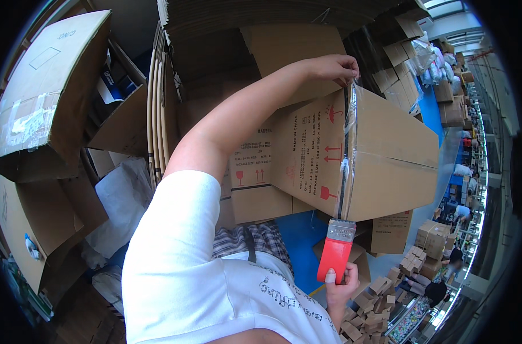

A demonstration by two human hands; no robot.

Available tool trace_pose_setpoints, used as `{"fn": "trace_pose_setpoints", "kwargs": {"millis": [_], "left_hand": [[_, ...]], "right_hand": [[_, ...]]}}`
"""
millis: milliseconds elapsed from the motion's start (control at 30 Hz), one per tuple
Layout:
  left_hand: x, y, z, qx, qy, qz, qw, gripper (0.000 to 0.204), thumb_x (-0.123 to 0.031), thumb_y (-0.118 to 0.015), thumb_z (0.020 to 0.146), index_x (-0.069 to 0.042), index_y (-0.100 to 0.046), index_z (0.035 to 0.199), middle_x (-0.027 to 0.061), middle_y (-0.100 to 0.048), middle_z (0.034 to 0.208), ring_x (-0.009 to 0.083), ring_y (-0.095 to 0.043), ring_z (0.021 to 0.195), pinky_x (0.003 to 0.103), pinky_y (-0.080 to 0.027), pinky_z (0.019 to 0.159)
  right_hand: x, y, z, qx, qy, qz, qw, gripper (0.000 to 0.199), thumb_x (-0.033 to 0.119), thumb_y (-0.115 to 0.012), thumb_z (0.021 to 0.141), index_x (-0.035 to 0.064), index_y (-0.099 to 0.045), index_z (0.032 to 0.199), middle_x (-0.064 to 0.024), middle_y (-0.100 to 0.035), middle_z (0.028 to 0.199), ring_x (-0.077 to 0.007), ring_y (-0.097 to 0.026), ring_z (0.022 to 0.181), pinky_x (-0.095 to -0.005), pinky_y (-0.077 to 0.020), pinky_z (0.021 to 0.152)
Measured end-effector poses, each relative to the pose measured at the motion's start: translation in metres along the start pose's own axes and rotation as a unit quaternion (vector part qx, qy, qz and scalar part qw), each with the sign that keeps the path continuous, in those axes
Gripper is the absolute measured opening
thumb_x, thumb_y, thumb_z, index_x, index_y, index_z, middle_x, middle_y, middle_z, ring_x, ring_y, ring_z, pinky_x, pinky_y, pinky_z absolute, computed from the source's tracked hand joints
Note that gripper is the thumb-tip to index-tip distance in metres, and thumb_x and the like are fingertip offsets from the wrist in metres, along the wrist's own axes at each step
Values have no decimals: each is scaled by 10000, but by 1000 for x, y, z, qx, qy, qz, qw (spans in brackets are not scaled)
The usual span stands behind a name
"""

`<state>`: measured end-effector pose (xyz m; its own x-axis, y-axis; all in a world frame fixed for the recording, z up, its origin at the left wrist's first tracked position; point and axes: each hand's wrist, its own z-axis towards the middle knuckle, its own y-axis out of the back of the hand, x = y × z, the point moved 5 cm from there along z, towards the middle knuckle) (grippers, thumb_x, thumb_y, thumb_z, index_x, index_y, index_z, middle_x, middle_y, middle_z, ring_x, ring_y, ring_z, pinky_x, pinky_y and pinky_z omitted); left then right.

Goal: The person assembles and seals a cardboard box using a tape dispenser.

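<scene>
A brown cardboard carton (394, 146) lies before me, with red handling marks and dark print on one face. A strip of clear tape (348, 135) runs along its edge, from one corner to the other. At the far corner, the bent fingers of my left hand (337, 67) pinch the tape's end against the box. My right hand (342, 289) is closed around a red tape dispenser (335, 249), whose metal toothed end sits at the near corner of the carton. Part of the right palm is hidden behind the dispenser.
Flattened cardboard sheets (156, 109) stand upright at left, beside large open cartons (49, 86) and white plastic sheeting (120, 192). Another printed carton (252, 172) is behind the taped one. Many small boxes (370, 301) are heaped at lower right, with a person (436, 291) beyond.
</scene>
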<state>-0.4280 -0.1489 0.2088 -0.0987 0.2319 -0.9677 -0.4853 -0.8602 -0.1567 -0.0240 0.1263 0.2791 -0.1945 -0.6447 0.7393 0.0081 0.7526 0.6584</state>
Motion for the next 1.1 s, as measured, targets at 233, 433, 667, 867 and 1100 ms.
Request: {"fn": "trace_pose_setpoints", "kwargs": {"millis": [233,433,667,867,1100], "left_hand": [[2,0,-4,-7,32,-26,999,212,-248,-558,942,-52,-581,1019,15,-616,974,89,-596,918,268,-511,871],[2,0,4,-8,50,15,999,243,-266,-580,923,-34,-581,996,36,-612,953,100,-604,886,255,-538,806],[-8,1,7,15,39,57,998,292,-311,-633,890,-22,-592,908,63,-620,911,129,-623,874,290,-566,776],[0,3,9,7,51,47,998,301,-307,-651,880,-11,-602,909,88,-647,933,159,-635,921,307,-580,768],[3,-4,3,-44,7,5,999,332,-403,-633,891,-73,-605,876,-8,-593,825,86,-577,784,236,-497,766]], "right_hand": [[-3,2,-1,3,-5,-21,1000,333,102,-733,744,-29,-534,976,-124,-673,852,-140,-643,790,-265,-504,739],[1,3,-1,4,-11,-28,1000,328,100,-732,744,-26,-535,973,-124,-672,859,-146,-647,798,-270,-506,746],[4,3,-1,10,-8,-35,999,310,112,-733,745,-20,-538,948,-126,-676,837,-154,-660,787,-272,-508,734],[2,3,0,6,6,-45,999,309,116,-737,738,-17,-544,940,-123,-682,813,-158,-667,766,-272,-507,728],[3,3,1,9,-7,-40,999,300,104,-731,732,-14,-547,938,-122,-684,815,-156,-665,767,-274,-507,732]]}}
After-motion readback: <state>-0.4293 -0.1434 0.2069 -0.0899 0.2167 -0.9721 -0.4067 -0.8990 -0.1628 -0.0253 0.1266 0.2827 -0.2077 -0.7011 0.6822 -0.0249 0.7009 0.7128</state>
